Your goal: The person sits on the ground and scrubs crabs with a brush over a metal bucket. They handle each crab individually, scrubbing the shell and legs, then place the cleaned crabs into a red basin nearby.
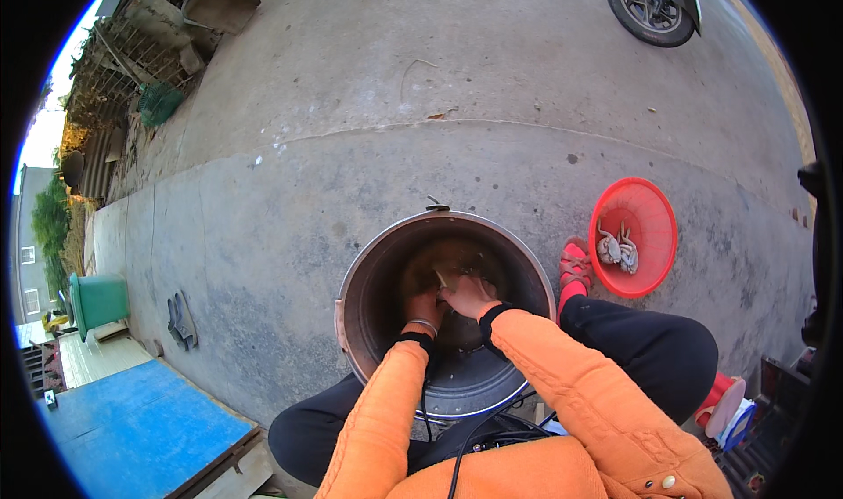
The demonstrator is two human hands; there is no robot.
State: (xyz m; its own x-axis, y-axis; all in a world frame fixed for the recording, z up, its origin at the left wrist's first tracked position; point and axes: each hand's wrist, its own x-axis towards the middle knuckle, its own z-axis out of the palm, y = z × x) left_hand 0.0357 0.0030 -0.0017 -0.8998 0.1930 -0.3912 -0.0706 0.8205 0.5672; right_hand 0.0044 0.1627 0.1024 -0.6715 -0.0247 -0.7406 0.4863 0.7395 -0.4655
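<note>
Both my hands reach down into a deep round metal bucket (pixel 379 248) standing between my knees, with murky brownish water (pixel 464 254) at its bottom. My right hand (pixel 469 296) has its fingers curled around a small, pale, narrow object (pixel 442 279); what it is cannot be made out. Close against it is my left hand (pixel 427 306), a bangle at its wrist. The left fingers are mostly hidden by shadow, water and the other hand. To the right, a red plastic basin (pixel 645 276) contains two crabs, one (pixel 608 248) beside the other (pixel 629 256).
A sandalled foot (pixel 575 265) rests between bucket and basin. Black cables (pixel 464 449) hang across my lap. A scooter wheel (pixel 649 8) stands at upper right. On the left are grey slippers (pixel 181 321), a green bin (pixel 100 301) and a blue board (pixel 151 426).
</note>
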